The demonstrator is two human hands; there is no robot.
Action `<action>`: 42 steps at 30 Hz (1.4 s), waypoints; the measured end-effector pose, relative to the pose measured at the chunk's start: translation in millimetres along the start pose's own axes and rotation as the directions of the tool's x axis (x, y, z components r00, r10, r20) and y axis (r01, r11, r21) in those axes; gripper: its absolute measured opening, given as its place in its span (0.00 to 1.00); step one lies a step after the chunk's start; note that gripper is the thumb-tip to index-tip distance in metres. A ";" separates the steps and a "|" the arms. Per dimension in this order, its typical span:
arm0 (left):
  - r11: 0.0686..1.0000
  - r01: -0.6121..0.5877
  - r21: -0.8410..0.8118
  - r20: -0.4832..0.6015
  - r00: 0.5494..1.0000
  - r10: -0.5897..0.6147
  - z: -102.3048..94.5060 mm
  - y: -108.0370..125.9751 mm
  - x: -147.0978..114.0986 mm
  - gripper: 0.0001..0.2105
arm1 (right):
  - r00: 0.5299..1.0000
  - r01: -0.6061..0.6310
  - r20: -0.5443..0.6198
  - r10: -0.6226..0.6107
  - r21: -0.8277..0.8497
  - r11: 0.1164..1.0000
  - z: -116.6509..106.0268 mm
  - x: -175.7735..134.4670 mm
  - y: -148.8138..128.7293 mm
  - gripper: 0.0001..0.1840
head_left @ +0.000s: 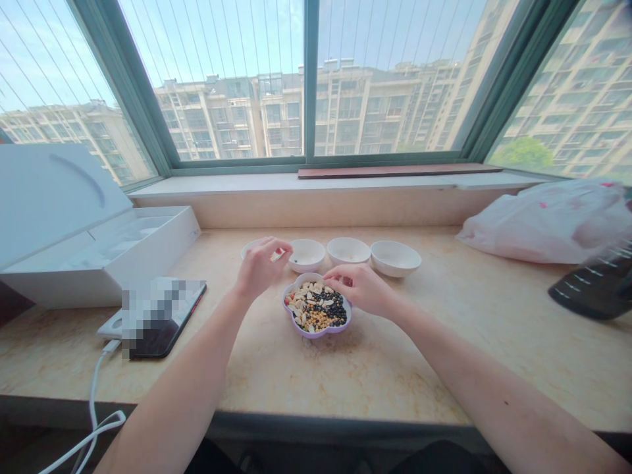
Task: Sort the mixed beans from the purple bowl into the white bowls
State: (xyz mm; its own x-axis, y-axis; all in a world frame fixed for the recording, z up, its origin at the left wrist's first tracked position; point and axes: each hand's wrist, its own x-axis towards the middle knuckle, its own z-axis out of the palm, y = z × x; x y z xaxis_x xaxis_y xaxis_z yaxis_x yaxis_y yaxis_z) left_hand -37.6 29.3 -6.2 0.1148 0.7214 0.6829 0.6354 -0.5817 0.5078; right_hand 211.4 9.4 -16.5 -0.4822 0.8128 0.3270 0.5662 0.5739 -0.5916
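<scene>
A purple flower-shaped dish (316, 334) stands on the counter between my forearms. Inside it lie black beans (338, 312), small yellow beans (318, 320) and pale flat seeds or nuts (312, 289), with a few reddish pieces at the left. My right hand (363, 288) is at the dish's upper right edge, thumb and fingers pinched together; whatever they hold is too small to name. Above the leftmost white bowl (248, 248), and partly hiding it, my left hand (261, 266) is closed in a pinch, its contents unclear. Beside that bowl is a second white bowl (307, 255) with a dark speck inside.
Farther right in the row are a third white bowl (348, 251) and a fourth bowl (395, 259). An open white box (153, 243) and a phone (162, 329) with a white cable (93, 388) are left. A plastic bag (543, 220) and a black object (592, 283) are right.
</scene>
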 end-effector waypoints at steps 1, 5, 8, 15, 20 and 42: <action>0.999 0.019 0.030 0.005 1.000 -0.019 -2.2 -6.2 1.8 0.05 | 1.000 0.000 0.001 0.000 0.002 1.000 0.0 -0.1 -0.1 0.13; 0.981 0.120 0.150 0.024 0.992 -0.125 -13.1 -34.0 8.7 0.06 | 1.000 0.001 -0.003 -0.001 -0.004 1.000 0.1 -0.2 -0.3 0.13; 0.959 0.198 0.203 0.034 0.977 -0.209 -20.4 -52.0 10.8 0.06 | 1.000 -0.002 -0.002 0.002 -0.014 1.000 -0.1 -0.2 -0.8 0.13; 0.908 0.289 0.304 0.030 0.949 -0.313 -22.2 -68.9 9.2 0.10 | 1.000 -0.018 0.015 0.018 -0.024 1.000 0.6 0.3 0.3 0.14; 0.925 0.252 0.284 0.022 0.963 -0.269 -20.3 -61.7 10.6 0.12 | 1.000 -0.015 0.017 0.016 -0.018 1.000 1.0 0.1 1.7 0.14; 0.999 -0.043 0.032 0.662 0.750 0.011 -1.0 24.9 -8.9 0.08 | 0.999 0.014 0.048 -0.015 0.010 1.000 -4.3 -1.1 0.8 0.11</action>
State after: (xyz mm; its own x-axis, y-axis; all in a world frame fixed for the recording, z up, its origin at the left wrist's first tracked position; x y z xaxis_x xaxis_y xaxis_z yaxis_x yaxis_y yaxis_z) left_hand -23.5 8.0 0.9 0.5984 0.7829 0.1703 0.6539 -0.6001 0.4607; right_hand 215.3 9.4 -14.2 -0.5216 0.7986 0.3002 0.5527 0.5843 -0.5943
